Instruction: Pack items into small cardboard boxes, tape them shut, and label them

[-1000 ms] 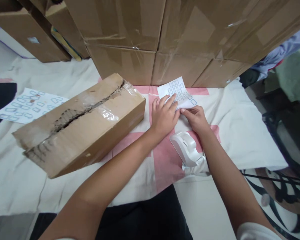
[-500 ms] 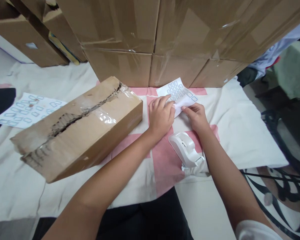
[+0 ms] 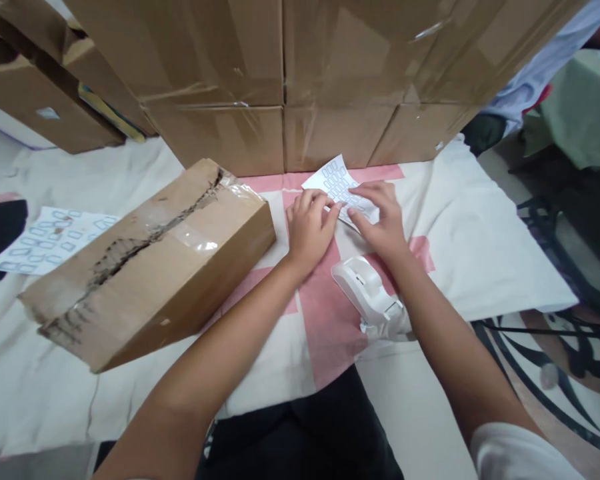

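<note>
A small white sheet of paper printed with rows of blue-outlined rectangles lies against the foot of the stacked cartons. My left hand rests on its left edge, fingers lightly bent, thumb apart from them. Over the right part of the sheet is my right hand, open, its thumb and fingers spread and touching the paper. Just below my right hand, a white tape dispenser sits on the pink and white cloth. Part of the sheet is hidden under my fingers.
A long, torn-topped cardboard box lies left of my arms. Behind it, a similar printed sheet lies on the cloth near a black object. Large taped cartons form a wall at the back. A green-covered surface stands far right.
The sheet's lower right part, folded over and pinched by my right hand before, now lies flatter. My right hand has opened and moved onto the paper. The view has shifted slightly.
</note>
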Demonstrator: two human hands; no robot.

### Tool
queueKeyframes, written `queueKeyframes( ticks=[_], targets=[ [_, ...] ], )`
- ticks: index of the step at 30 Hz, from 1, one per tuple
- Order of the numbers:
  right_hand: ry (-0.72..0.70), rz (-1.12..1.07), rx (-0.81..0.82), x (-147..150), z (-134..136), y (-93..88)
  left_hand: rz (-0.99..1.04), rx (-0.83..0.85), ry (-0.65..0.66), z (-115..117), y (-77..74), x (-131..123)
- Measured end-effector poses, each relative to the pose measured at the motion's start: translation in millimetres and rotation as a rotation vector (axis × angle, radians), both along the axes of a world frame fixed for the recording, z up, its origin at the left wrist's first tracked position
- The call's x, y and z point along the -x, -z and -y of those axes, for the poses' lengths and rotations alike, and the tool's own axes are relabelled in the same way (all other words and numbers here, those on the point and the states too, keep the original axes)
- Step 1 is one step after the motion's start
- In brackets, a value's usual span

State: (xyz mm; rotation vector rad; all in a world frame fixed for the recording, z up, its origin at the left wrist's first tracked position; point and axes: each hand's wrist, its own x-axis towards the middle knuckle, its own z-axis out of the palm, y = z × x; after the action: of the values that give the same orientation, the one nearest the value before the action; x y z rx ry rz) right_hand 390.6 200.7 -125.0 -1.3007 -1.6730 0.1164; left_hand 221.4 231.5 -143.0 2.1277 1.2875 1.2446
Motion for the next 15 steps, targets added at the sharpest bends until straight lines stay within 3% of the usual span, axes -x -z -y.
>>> queueKeyframes(
  ticks=[3,11,13,15],
  targets=[
    [-0.056,-0.066,0.022,9,-3,1.8,0.008,0.008,0.032,1,-1.8,0],
    [0.033,-0.515,0.136,-6,-17,19.4,0.003,-0.013,0.052,4,-4.1,4],
    [0.028,-0.569,0.149,-8,-21,23.0,-0.011,-0.057,0.07,12,-14.6,5],
    [0.015,-0.593,0.143,-10,-23,25.8,-0.043,-0.149,0.134,24,-36.3,7]
  ],
)
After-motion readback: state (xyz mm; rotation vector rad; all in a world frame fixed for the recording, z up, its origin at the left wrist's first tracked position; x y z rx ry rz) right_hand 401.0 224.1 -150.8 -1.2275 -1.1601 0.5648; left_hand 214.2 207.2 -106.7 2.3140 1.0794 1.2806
